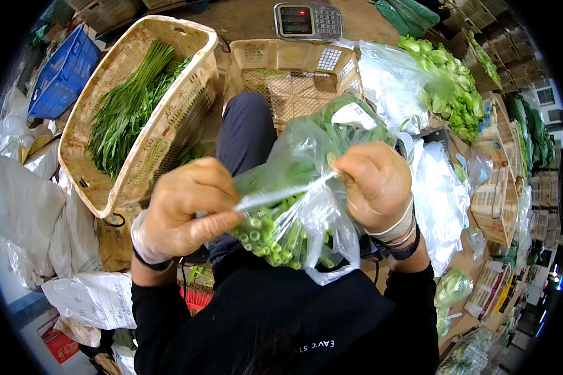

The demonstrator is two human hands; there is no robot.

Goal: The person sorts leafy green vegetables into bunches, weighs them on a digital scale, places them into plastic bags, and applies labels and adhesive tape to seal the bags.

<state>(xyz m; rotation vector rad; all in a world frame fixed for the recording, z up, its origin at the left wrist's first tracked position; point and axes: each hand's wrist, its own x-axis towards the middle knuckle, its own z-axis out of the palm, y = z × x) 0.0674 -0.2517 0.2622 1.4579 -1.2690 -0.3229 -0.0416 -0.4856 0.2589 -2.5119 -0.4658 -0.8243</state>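
Note:
A clear plastic bag (275, 169) full of green hollow-stemmed vegetables (272, 240) rests over my lap, cut ends toward me. My left hand (191, 206), in a thin clear glove, pinches a stretched strip of the bag's plastic. On the other side, my gloved right hand (374, 184) is closed on the gathered plastic by the twisted part of the bag. The strip runs taut between both hands. Loose bag handles (331, 240) hang below the twist. A white label (354, 116) lies on the bag's far end.
Left stands a tan crate (194, 37) with long leafy greens (131, 106); a blue basket (65, 72) is beyond it. Ahead are another tan crate (288, 47) and a digital scale display (308, 22). White plastic bags (441, 200) and lettuce (447, 87) lie on the right.

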